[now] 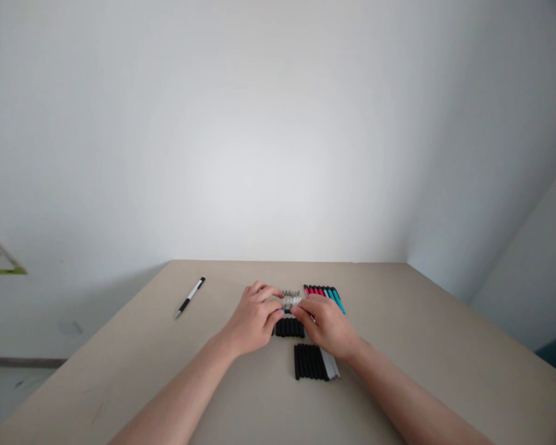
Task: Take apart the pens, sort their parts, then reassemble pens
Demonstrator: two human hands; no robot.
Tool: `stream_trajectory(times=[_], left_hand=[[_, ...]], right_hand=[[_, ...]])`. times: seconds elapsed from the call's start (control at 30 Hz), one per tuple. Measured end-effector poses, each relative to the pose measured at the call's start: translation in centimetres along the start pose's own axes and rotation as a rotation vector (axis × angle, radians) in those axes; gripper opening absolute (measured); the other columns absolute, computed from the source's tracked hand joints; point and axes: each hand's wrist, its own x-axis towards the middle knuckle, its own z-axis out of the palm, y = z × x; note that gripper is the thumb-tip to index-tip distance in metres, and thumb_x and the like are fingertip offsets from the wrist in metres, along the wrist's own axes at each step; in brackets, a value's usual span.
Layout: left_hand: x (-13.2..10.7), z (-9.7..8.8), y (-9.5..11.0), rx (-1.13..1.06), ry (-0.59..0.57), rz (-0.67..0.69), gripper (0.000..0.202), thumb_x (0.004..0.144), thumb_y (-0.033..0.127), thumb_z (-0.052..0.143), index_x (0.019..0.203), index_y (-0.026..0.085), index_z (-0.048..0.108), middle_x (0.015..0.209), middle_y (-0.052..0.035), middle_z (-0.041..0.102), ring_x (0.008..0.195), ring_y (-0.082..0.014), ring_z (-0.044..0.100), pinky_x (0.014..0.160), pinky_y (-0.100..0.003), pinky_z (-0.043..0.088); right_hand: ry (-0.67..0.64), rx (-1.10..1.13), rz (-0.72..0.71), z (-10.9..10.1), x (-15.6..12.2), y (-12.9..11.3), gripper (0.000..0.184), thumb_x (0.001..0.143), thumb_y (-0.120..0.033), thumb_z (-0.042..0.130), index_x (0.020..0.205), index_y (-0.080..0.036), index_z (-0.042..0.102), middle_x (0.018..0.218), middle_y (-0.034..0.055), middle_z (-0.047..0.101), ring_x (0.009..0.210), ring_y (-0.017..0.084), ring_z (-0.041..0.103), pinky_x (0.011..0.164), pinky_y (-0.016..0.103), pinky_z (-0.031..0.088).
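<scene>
My left hand and my right hand meet near the middle of the table, fingers pinched around a small pen part with a black section and a bit of teal by the left thumb. Most of the part is hidden by the fingers. Just beyond the fingertips lie small springs and clear pieces that look like pen tips. Below the hands is a row of short black grips. Behind my right hand, red pen barrels and teal pen barrels lie side by side, partly covered.
Nearer me, a row of black tubes lies against white refills with metal tips. A white and black pen rests alone at the left. The table meets a white wall at its back edge.
</scene>
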Motion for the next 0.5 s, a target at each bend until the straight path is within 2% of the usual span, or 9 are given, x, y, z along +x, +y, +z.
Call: stream_trajectory(times=[0.1,0.17,0.3,0.43,0.5], left_hand=[[0.04,0.04,0.0,-0.004,0.01,-0.012,0.012,0.086,0.021,0.054,0.08,0.02,0.063,0.107,-0.0053,0.062,0.102,-0.0236,0.047,0.09,-0.042,0.037],[0.05,0.03,0.03,-0.005,0.02,-0.038,0.004,0.083,0.022,0.059,0.081,0.019,0.062,0.105,-0.0057,0.061,0.101,-0.0238,0.047,0.09,-0.042,0.037],[0.0,-0.08,0.16,-0.005,0.0,-0.025,0.008,0.085,0.023,0.056,0.088,0.02,0.063,0.108,-0.006,0.06,0.103,-0.024,0.046,0.091,-0.043,0.037],[-0.01,0.0,0.1,0.0,-0.01,0.006,0.015,0.087,0.019,0.052,0.076,0.02,0.063,0.112,-0.0047,0.06,0.105,-0.0236,0.044,0.093,-0.043,0.036],[0.04,0.04,0.05,-0.003,0.009,-0.011,0.009,0.083,0.018,0.057,0.075,0.019,0.061,0.11,-0.0052,0.061,0.104,-0.0235,0.045,0.092,-0.043,0.037]], right_hand=[[-0.008,-0.006,-0.002,0.04,-0.03,0.09,0.037,0.095,-0.032,0.039,0.064,-0.018,0.051,0.061,0.0008,0.05,0.06,0.013,0.046,0.059,0.025,0.029],[-0.012,-0.005,-0.004,0.08,-0.02,0.11,0.037,0.096,-0.032,0.039,0.063,-0.018,0.05,0.061,0.0006,0.049,0.06,0.013,0.045,0.059,0.025,0.028],[-0.013,0.004,-0.011,0.09,0.04,0.04,0.037,0.096,-0.032,0.038,0.064,-0.018,0.05,0.061,0.0005,0.049,0.06,0.013,0.045,0.058,0.025,0.028],[-0.016,0.001,-0.017,0.06,0.05,-0.02,0.038,0.096,-0.032,0.038,0.063,-0.018,0.051,0.061,0.0007,0.049,0.06,0.013,0.045,0.059,0.026,0.028],[-0.018,-0.001,-0.019,0.06,0.02,-0.01,0.038,0.096,-0.032,0.039,0.062,-0.018,0.05,0.06,0.0004,0.048,0.06,0.013,0.044,0.059,0.026,0.027]])
